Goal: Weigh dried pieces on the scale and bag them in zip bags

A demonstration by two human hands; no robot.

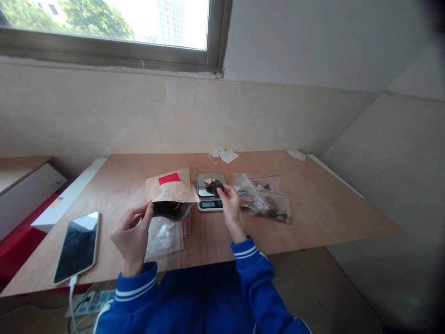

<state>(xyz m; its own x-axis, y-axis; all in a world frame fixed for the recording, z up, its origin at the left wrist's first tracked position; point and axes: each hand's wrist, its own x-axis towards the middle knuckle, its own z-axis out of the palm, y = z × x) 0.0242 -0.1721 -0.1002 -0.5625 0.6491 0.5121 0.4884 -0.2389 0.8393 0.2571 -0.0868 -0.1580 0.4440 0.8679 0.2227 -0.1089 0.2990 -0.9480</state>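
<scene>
My left hand (134,232) pinches the edge of a brown paper pouch (170,188) with a red label. The pouch's mouth gapes toward me, and its inside is dark. Over a small digital scale (210,205), my right hand (229,204) pinches a dark dried slice (218,185). Several pale and dark dried slices (209,182) rest on the scale's plate. What exactly the slices are I cannot tell. Beneath the pouch lies a stack of clear zip bags (165,236) with red seams.
Filled clear zip bags (276,206) lie right of the scale. A phone (78,246) with a white charging cable (72,292) is at the table's left edge. Crumpled tissue and a paper piece (229,156) sit at the back. A power strip (93,300) is below.
</scene>
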